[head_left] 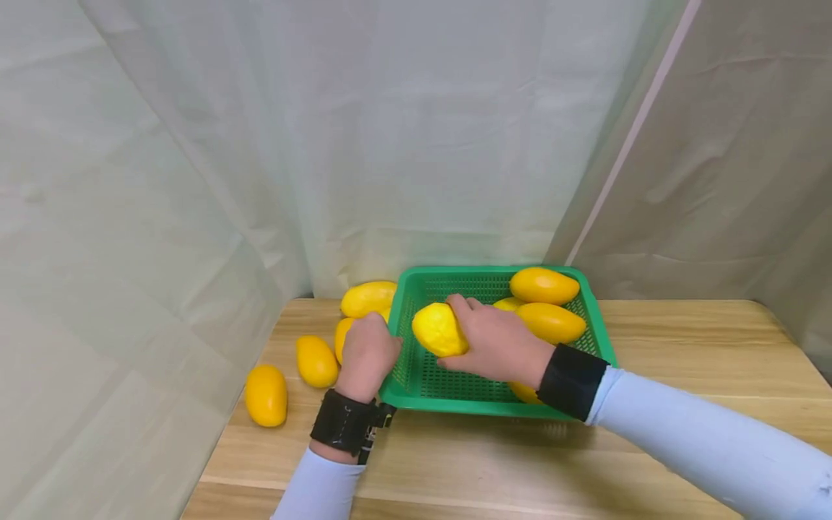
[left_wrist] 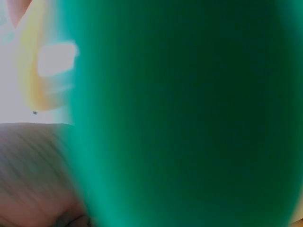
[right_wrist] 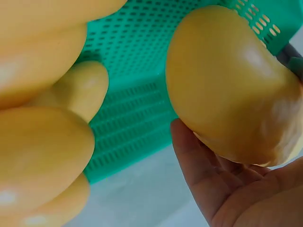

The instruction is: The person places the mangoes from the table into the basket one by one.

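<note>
My right hand [head_left: 500, 339] grips a yellow mango [head_left: 440, 329] above the green plastic basket [head_left: 403, 390]. In the right wrist view this mango [right_wrist: 222, 80] looks large, with a lumpy lower end, and the fingers [right_wrist: 189, 151] wrap its underside. Just outside the basket's left wall is my left hand [head_left: 370, 350], bent downward beside a mango [head_left: 341, 336] it partly covers. The left wrist view is mostly filled by blurred green basket wall [left_wrist: 104, 118]; a finger overlaps the top of a pale yellow mango [left_wrist: 31, 61]. I cannot tell whether the left hand holds it.
Several mangoes lie in the basket's right half, among them one at the back [head_left: 544, 285] and one before it [head_left: 552, 323]. Left of the basket, more rest on the wooden table [head_left: 468, 462]: a far one [head_left: 369, 297], a middle one [head_left: 316, 361], a near one [head_left: 266, 395]. Pale sheeting [head_left: 442, 144] hangs behind.
</note>
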`<state>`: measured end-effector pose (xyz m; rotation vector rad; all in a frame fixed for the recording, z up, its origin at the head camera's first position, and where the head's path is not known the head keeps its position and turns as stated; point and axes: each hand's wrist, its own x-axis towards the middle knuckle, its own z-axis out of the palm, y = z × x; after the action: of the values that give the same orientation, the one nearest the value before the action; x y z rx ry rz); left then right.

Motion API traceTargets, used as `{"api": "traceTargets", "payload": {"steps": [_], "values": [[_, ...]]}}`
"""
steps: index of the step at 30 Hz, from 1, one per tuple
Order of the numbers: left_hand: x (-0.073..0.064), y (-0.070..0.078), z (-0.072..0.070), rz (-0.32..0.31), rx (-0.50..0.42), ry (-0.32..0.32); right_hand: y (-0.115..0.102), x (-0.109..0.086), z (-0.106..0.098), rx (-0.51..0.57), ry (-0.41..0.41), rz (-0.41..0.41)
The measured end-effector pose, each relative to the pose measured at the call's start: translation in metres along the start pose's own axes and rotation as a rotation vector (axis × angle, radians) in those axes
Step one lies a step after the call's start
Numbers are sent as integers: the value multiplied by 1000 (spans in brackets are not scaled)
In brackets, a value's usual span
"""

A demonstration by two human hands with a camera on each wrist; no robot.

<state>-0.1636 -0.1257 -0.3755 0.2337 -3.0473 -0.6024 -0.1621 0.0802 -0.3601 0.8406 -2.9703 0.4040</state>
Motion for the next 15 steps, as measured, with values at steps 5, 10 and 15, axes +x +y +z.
{"api": "traceTargets", "payload": {"steps": [5,10,15], "values": [[-1,0,0,5,-7,1,-4,3,11,-19,-42,-17],[-1,0,-1,14,-16,-6,-6,4,23,-23,-102,-15],[-1,0,-1,17,-11,-8,-10,6,30,-42,-191,5]]}}
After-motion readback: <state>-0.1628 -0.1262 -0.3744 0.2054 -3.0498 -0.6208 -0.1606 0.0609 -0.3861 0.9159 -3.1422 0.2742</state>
